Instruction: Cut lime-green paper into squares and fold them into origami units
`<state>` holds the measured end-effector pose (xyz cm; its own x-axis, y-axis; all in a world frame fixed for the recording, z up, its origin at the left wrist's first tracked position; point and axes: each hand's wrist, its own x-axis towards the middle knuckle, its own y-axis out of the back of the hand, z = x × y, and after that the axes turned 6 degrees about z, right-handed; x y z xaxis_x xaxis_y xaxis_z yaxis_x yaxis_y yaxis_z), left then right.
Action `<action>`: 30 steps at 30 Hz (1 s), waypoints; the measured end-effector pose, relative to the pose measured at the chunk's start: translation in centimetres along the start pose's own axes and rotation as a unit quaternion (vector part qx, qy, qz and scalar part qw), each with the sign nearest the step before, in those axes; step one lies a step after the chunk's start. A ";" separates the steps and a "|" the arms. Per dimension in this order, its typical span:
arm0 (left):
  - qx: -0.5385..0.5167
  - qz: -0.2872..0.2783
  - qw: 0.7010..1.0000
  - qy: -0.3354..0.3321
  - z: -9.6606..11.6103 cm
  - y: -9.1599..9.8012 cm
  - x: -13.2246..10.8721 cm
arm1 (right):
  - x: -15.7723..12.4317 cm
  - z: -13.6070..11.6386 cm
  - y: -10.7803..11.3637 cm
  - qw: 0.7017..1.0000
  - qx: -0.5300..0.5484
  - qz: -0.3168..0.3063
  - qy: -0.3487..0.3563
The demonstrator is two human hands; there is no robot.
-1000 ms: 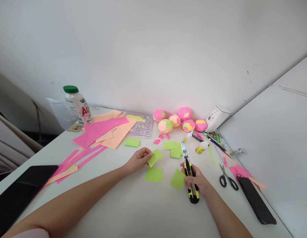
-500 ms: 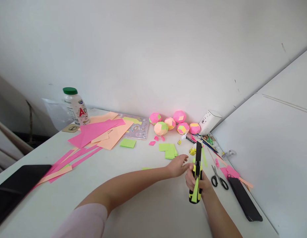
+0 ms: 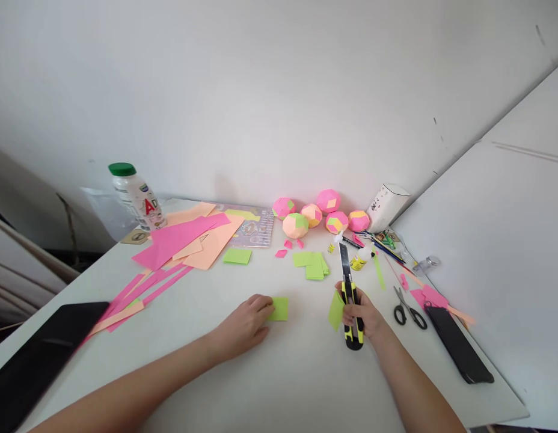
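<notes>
My right hand [image 3: 364, 317] is closed round a yellow and black utility knife [image 3: 350, 300] with its blade pointing away from me. A green paper square [image 3: 337, 309] stands on edge against that hand. My left hand [image 3: 245, 325] lies on the white table [image 3: 279, 385] with its fingers on another green paper square [image 3: 279, 308]. A small stack of green squares [image 3: 312, 264] lies further back between my hands.
Several pink, peach and green paper balls [image 3: 321, 216] sit by the wall. Pink and peach sheets [image 3: 189, 237] and strips lie at left near a green-capped bottle [image 3: 134, 195]. Scissors [image 3: 409, 311], a black case [image 3: 459, 349], glue and pens are at right. A dark tablet [image 3: 30, 361] is at far left.
My left hand has drawn back from beside the knife to a green square on the table. My right hand has lowered the knife and has a green square beside it.
</notes>
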<state>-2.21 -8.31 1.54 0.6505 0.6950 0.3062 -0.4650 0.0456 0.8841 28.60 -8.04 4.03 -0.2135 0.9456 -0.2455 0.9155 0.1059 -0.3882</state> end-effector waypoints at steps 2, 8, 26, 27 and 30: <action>0.007 0.003 1.000 -0.017 -0.2 -0.2 0.4 | 0.0 0.1 0.0 1.000 -0.011 0.003 -0.007; 0.050 0.051 0.996 -0.044 -0.3 -1.1 0.9 | 0.2 0.5 -0.2 0.998 -0.057 -0.013 -0.017; -0.064 0.222 0.973 0.021 -2.0 -1.7 5.3 | 0.0 0.2 -0.9 0.998 -0.060 -0.019 -0.012; -0.078 0.241 0.967 0.011 -2.1 -2.0 6.6 | 0.0 0.2 -0.9 0.998 -0.058 -0.018 -0.010; -0.109 0.231 0.967 -0.018 -2.6 -3.2 10.4 | 0.0 0.2 -0.8 0.998 -0.058 -0.011 -0.006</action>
<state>4.52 0.61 0.95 0.3610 0.6524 0.6663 -0.8240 -0.1114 0.5555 27.74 -8.16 4.14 -0.2368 0.9393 -0.2482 0.9437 0.1617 -0.2885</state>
